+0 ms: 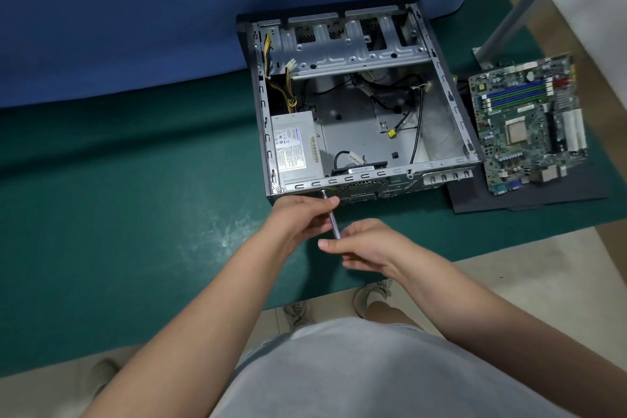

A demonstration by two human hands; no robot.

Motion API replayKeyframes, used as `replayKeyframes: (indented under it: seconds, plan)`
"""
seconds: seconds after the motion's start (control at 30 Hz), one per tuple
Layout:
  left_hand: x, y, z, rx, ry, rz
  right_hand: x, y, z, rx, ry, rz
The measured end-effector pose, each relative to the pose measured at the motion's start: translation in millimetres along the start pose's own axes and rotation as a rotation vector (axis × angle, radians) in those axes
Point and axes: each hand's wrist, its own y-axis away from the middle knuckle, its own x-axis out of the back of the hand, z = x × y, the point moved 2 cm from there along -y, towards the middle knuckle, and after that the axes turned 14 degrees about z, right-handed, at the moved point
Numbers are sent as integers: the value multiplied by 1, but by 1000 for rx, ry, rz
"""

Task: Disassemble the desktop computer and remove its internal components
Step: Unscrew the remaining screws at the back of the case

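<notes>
The open desktop case (441,102) lies on the green table with its side off. Inside, a grey power supply (297,146) sits at the near left with yellow cables (290,95) running from it; loose black cables lie on the bare metal floor. A screwdriver (333,219) points at the case's near rear panel, its tip close to the power supply corner. My left hand (302,217) pinches the shaft near the tip. My right hand (366,244) grips the handle end. A removed motherboard (529,122) lies to the right of the case.
The motherboard rests on a dark side panel (529,200) beside the case. A blue partition (135,10) stands behind the table. A metal pole (529,0) rises at the back right. The table's near edge runs just past my hands, with my shoes on the floor below.
</notes>
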Motion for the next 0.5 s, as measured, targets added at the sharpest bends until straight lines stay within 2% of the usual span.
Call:
replayKeyframes:
  seconds: [0.1, 0.3, 0.37, 0.5]
  plan:
    - [0, 0, 1, 22, 23, 7, -4, 1, 1, 17, -15, -25]
    - [-2, 1, 3, 64, 57, -54, 2, 9, -2, -199, -248, -350]
    - [-3, 3, 3, 67, 74, -77, 6, 8, -2, -188, -259, -366]
    - [-2, 3, 5, 103, 96, -114, 7, 6, -1, -125, -266, -285]
